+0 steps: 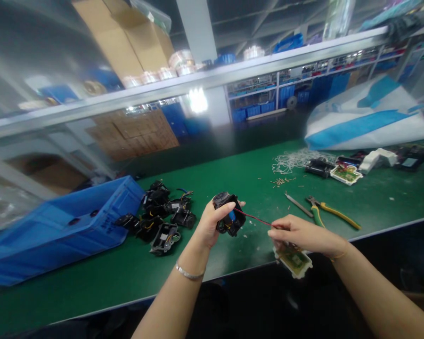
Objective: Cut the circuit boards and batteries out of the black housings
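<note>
My left hand [212,220] is closed around a black plastic housing [237,222] with a blue part inside, held above the green table. A thin red and dark wire [253,217] runs taut from this housing to my right hand [292,233]. The right fingers are pinched on the wire's end. Below that hand hangs a green circuit board in a white frame [297,263], past the table's front edge. Whether the right fingers also grip the board is hidden. Yellow-green pliers [318,207] and a grey pen-shaped tool [298,204] lie beyond my right hand.
Several black housings [164,212] lie beside a blue bin [74,221] at left. On the green table [212,174], small pins [281,181] and tangled white strings [297,160] lie further back. Another framed board [346,174] and a white-blue sack [367,117] are at right.
</note>
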Demonstrator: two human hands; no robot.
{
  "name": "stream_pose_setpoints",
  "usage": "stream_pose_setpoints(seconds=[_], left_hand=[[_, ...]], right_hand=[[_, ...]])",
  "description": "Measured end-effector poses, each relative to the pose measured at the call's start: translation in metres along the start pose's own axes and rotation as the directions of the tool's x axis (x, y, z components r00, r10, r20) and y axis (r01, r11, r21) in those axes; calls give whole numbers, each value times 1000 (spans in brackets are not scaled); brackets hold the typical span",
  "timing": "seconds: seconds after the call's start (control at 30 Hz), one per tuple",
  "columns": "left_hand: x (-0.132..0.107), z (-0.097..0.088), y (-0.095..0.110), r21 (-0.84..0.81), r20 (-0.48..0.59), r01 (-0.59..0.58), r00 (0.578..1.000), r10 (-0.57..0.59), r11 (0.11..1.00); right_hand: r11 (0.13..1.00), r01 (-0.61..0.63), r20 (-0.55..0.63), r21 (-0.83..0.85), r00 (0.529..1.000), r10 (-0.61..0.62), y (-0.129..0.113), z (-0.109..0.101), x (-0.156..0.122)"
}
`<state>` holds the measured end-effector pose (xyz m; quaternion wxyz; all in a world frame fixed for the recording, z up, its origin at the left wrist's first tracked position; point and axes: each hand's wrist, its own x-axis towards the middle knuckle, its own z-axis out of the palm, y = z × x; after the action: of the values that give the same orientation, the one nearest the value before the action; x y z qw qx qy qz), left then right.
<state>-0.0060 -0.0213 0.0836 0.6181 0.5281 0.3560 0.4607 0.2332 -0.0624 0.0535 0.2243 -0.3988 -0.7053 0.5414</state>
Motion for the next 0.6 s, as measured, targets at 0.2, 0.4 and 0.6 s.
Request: stream_pose_setpoints(seconds=[0.2, 0.4, 0.6], left_hand=[[-8, -5, 4, 26, -58, 34, 998, -32, 999], [-14, 21, -4, 188, 75, 112, 989, -128, 976], [-14, 46, -21, 301, 137, 64, 985, -109, 952]], right_hand=[[961, -82, 142, 264, 989, 46, 18, 4, -19], [676, 434, -485, 596, 865, -127, -8, 19, -19], [211, 505, -498, 837, 863, -87, -34, 31, -9]])
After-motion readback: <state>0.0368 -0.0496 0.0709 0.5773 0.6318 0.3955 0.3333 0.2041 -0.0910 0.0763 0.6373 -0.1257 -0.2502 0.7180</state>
